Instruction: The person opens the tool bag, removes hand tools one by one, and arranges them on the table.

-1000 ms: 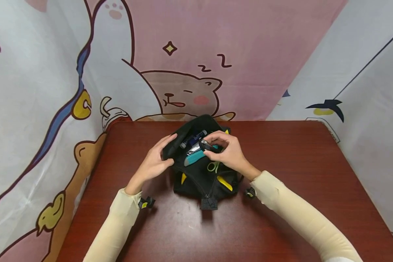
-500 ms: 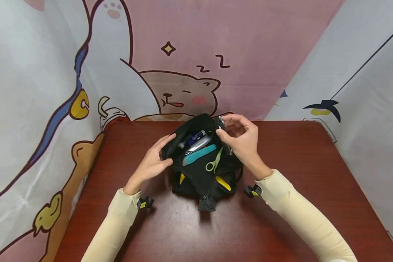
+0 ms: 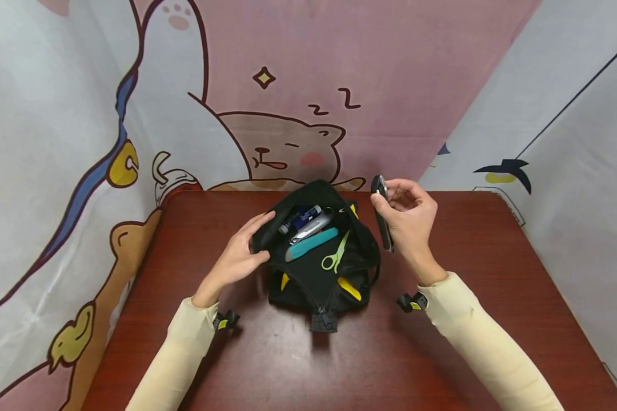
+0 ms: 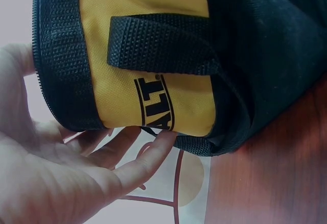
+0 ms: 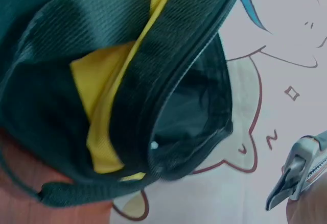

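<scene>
Left hand (image 3: 236, 252) spread against black-and-yellow bag (image 3: 300, 292) on bench (image 3: 298, 371), right hand (image 3: 410, 220) pinching black-and-silver tool (image 3: 383, 224), clear of bag, teal implement (image 3: 311, 244) and green scissors (image 3: 339, 253) inside bag.

Your left hand (image 4: 66, 168) holds a soft black fabric bag (image 4: 265, 55) near its zippered edge, your fingertips touching the underside of a bright yellow fabric panel (image 4: 194, 99). Across that panel you see a loop of black woven webbing (image 4: 158, 40) and black printed letters (image 4: 156, 101) reading "ALT". A reddish-brown wood-grained table (image 4: 286, 183) lies to the right, beside a white cloth printed with dark red lines (image 4: 148, 211).
</scene>
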`<control>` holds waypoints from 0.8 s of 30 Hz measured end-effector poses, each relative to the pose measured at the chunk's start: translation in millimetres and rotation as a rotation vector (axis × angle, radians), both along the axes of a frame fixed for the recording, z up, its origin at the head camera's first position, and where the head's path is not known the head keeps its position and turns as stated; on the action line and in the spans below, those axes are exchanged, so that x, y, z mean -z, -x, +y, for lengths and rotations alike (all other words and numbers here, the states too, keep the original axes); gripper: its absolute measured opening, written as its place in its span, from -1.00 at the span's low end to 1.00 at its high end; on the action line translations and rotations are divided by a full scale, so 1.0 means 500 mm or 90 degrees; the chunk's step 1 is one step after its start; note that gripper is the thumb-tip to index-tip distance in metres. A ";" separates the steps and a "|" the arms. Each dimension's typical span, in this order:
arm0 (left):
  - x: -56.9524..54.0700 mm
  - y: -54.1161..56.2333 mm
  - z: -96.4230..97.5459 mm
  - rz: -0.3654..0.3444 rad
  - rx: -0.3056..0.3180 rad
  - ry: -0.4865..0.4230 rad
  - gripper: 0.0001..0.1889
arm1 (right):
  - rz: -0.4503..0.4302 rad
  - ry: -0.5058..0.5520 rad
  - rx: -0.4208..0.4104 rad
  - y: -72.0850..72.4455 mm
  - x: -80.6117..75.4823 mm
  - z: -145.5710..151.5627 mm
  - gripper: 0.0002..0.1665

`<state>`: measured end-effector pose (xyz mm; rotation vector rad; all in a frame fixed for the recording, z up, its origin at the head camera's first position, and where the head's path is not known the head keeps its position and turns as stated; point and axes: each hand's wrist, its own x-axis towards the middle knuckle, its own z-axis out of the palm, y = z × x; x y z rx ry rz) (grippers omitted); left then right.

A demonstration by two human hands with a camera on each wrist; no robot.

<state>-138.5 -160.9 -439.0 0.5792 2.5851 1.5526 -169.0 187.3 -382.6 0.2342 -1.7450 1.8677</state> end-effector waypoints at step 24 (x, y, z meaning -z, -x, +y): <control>0.003 0.000 -0.002 0.008 0.006 0.013 -0.09 | -0.246 -0.110 0.223 0.025 0.126 0.104 -0.57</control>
